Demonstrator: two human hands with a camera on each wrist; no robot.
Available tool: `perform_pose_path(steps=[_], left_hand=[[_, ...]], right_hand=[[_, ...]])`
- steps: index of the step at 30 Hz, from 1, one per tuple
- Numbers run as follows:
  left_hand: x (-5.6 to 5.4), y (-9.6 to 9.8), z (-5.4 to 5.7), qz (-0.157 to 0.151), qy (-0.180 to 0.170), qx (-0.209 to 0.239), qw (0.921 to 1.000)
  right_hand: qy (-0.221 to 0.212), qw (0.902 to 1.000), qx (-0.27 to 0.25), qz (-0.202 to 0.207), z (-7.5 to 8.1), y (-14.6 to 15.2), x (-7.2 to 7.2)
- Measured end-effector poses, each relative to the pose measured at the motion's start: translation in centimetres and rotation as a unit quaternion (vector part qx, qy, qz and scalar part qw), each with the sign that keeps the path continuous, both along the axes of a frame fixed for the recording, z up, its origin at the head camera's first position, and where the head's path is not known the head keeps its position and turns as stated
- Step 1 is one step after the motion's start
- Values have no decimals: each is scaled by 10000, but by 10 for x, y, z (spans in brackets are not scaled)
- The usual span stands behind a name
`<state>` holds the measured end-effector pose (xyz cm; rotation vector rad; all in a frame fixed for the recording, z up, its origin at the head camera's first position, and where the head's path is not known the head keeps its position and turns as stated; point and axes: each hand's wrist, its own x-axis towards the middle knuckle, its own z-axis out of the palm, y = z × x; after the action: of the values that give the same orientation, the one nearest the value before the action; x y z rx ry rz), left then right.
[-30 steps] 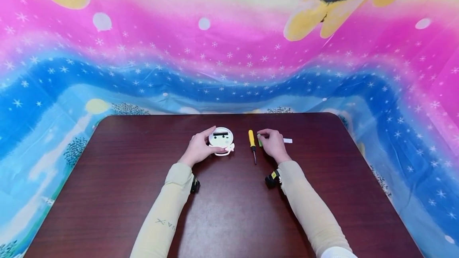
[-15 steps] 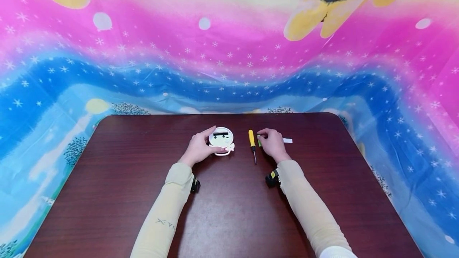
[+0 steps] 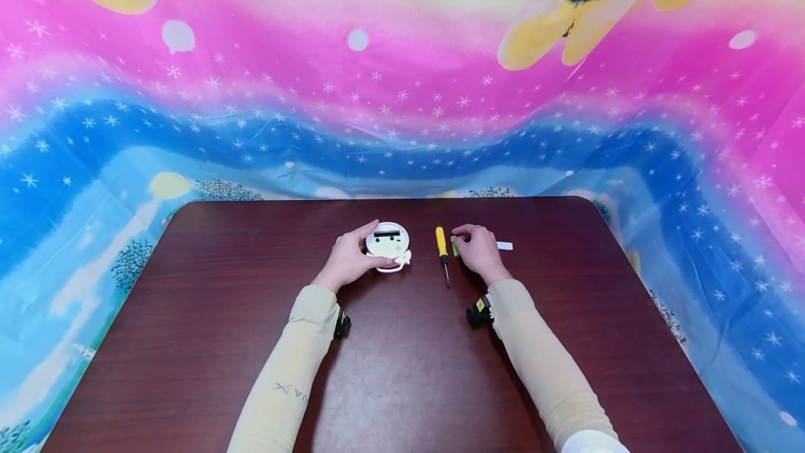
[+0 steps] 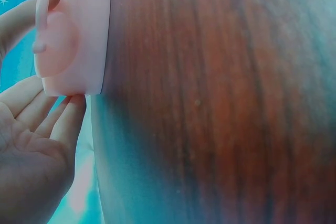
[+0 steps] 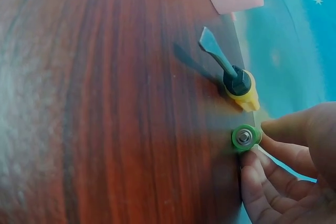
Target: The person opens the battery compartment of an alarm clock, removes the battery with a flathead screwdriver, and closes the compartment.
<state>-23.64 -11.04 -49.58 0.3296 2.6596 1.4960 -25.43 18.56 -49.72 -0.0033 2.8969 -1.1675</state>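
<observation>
My left hand (image 3: 347, 257) grips a small round alarm clock (image 3: 385, 246) at the table's far side, thumb on the near side, fingers around the left edge. Its back faces up, showing a dark rectangular slot and two black knobs. It looks white from above and pale pink in the left wrist view, where its handle and a round bulge show. My right hand (image 3: 481, 252) pinches a green battery (image 5: 244, 137) lying on the table, one metal end facing the right wrist camera. Between the hands lies a flat-blade screwdriver (image 3: 442, 247) with a yellow and black handle.
A small white strip (image 3: 505, 246) lies just right of my right hand. The dark reddish wooden table (image 3: 402, 369) has its far edge close behind these things. A colourful printed cloth (image 3: 402, 124) hangs behind and beside the table.
</observation>
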Motion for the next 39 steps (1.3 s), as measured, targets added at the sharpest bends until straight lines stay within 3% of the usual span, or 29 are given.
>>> perform_pose_path(steps=[7, 18, 39], left_hand=[[-1, 0, 1, 8, 70, -142, 9999], [-2, 0, 1, 37, 129, -169, 9998], [-1, 0, -2, 16, 45, -3, 10000]], right_hand=[[69, 9999, -116, 8, 1, 3, -1], [842, 9948, -518, -258, 13, 11, 0], [957, 9923, -486, -617, 16, 42, 1]])
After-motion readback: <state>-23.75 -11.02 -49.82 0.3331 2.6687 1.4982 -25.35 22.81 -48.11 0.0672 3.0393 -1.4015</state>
